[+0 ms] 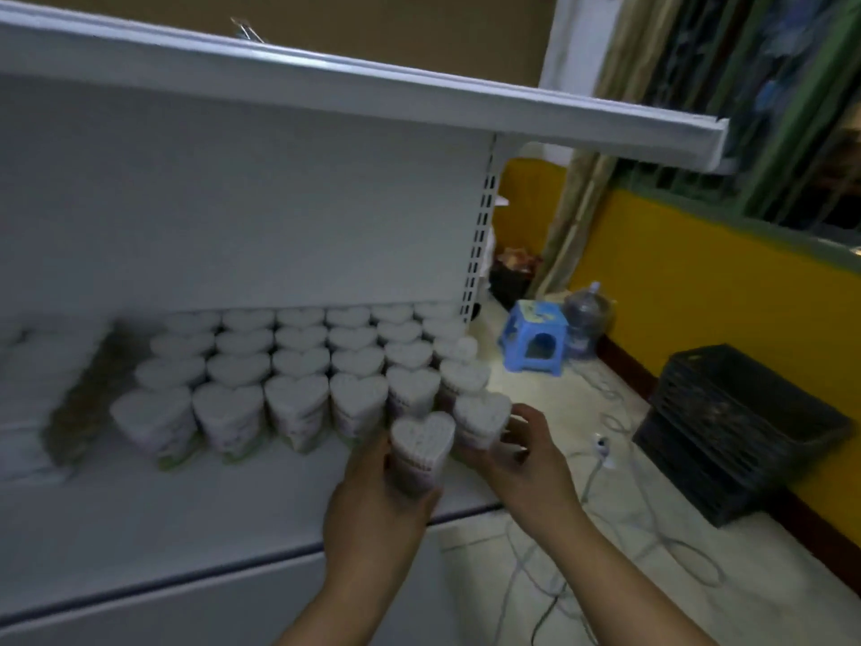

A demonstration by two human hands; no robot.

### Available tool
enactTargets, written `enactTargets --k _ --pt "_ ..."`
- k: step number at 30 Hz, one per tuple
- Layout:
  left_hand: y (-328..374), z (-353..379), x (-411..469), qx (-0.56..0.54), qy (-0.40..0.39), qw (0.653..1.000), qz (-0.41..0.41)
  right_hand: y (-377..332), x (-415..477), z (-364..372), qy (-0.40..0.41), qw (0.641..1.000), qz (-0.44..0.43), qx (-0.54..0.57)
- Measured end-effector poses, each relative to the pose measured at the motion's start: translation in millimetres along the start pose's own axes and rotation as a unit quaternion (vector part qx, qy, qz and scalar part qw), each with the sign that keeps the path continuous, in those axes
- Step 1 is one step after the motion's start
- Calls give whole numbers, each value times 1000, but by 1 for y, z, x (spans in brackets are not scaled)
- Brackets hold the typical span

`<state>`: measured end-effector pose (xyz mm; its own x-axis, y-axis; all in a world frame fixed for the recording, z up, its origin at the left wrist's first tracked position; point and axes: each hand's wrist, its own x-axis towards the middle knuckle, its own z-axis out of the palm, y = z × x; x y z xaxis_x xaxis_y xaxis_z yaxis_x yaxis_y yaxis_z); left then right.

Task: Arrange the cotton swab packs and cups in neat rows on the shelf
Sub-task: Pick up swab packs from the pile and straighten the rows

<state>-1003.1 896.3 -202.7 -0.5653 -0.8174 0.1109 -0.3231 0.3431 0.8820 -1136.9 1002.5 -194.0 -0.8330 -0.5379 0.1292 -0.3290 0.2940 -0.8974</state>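
Several heart-shaped cotton swab cups [298,366] stand in rows on the white shelf [186,515], filling its right end. My left hand [372,501] grips one heart-shaped cup [421,447] upright, just in front of the rows. My right hand [517,454] holds another cup [480,419] at the shelf's right front corner, fingers curled round its right side. Blurred white swab packs [32,398] lie at the left, beside a dark brownish pack [88,394].
An upper white shelf [419,95] overhangs the work area. To the right, on the floor, are a blue plastic stool [536,335], a water bottle [589,319], a black crate [736,435] and loose white cables [619,519]. A yellow wall runs behind them.
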Motion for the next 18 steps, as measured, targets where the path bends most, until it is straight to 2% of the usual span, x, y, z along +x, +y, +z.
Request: enactTargets --k 3,11,18 --pt "8 5 -1 27 39 999 -24 6 11 -2 -28 998 -22 -50" --pt "13 11 -3 101 55 992 -46 17 11 3 -3 989 -116 -88" --pt "6 7 -4 35 36 998 -38 16 14 0 -20 984 -114 -137"
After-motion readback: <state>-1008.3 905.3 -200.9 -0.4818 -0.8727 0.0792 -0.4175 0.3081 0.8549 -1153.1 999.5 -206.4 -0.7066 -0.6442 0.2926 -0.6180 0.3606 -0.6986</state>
